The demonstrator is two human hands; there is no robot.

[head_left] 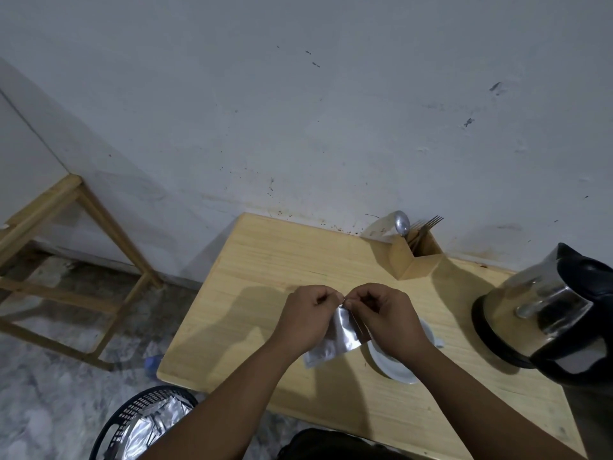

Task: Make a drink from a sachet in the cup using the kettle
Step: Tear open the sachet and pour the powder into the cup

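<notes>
A silvery foil sachet (338, 340) hangs over the wooden table (265, 267). My left hand (306, 315) and my right hand (386, 318) both pinch its top edge, fingertips almost touching. Below my right hand stands a white cup (394, 366), mostly hidden by my wrist; whether it rests on a saucer I cannot tell. At the table's right edge is a steel kettle (547, 310) with a black lid, handle and base.
A wooden cutlery holder (419, 260) with a spoon and forks stands at the back by the wall. On the floor at lower left sits a black mesh bin (146, 423) holding foil wrappers. A wooden frame stand (66, 260) is to the left.
</notes>
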